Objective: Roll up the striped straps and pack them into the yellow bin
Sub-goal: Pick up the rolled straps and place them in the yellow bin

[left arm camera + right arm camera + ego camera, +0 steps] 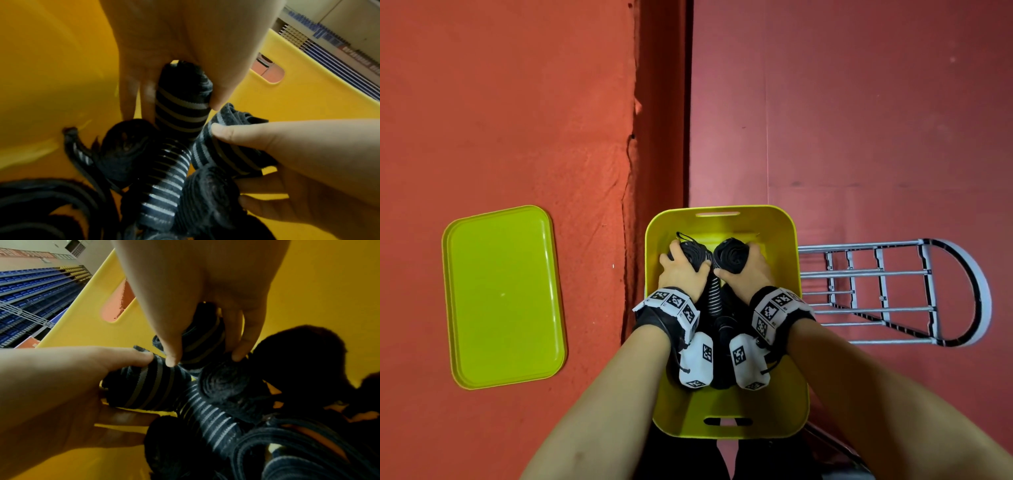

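Head view looks down into the yellow bin (784, 394), where the work is going on at its far end. The left hand (681, 270) curls tight round the left roll (693, 255), and the right hand (751, 270) wraps the same way round the right roll (731, 258), whose spiral end faces up. Neither hand is slack or spread. The two rolls sit side by side, close to touching, just short of the bin's far wall. The closed-fisted hold looks deliberate. A wound strap tends to spring open, so squeezing the windings probably holds each roll compact while it is wedged into place, and the far wall gives something to pack against. Between the hands a striped strap (715, 294) lies lengthwise toward the bin's near end. Left wrist view shows more dark packed rolls (123, 146) on the bin's bottom close under the hands. It also shows some loose loops (30, 203) toward the bin's near wall, which seem not yet wound. The packing therefore appears well along but unfinished. Outside the bin, a flat yellow-green tray (503, 294) lies well to its left on the red mat (517, 102). A metal rack (893, 291) lies just to the bin's right, and whether it touches the bin's side cannot be told.
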